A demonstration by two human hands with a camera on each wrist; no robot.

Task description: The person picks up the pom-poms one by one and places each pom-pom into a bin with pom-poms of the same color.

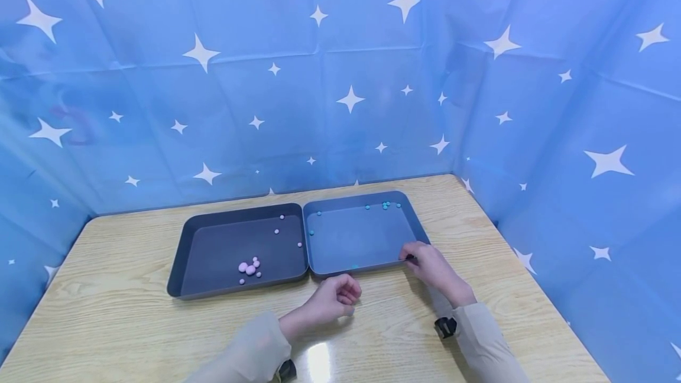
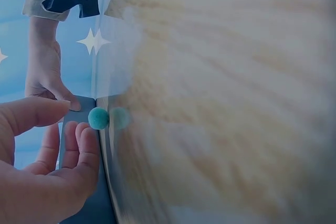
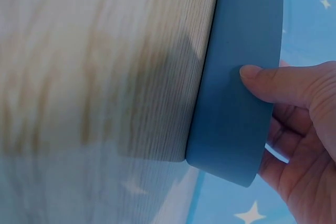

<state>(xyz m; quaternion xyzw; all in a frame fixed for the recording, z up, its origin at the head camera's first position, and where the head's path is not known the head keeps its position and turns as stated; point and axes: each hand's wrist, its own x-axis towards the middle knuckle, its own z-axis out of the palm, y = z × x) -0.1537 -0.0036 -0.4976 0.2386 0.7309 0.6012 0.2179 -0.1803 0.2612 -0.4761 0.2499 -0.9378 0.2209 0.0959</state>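
My right hand (image 1: 428,263) grips the front rim of the blue tray (image 1: 367,238) near its right corner. In the right wrist view the thumb (image 3: 252,72) presses the outer wall, with the other fingers behind the rim. My left hand (image 1: 327,300) is just in front of the tray, over the table. A teal ball (image 2: 98,118) sits just beyond its parted thumb and bent fingers in the left wrist view. Several small teal balls (image 1: 385,205) lie in the blue tray, mostly along its back and left sides.
Left of the blue tray, against its side, stands a dark tray (image 1: 213,247) holding several lilac balls (image 1: 250,270) of differing sizes. Both rest on a wooden table (image 1: 117,282). A blue curtain (image 1: 239,99) with white stars hangs behind and along the sides.
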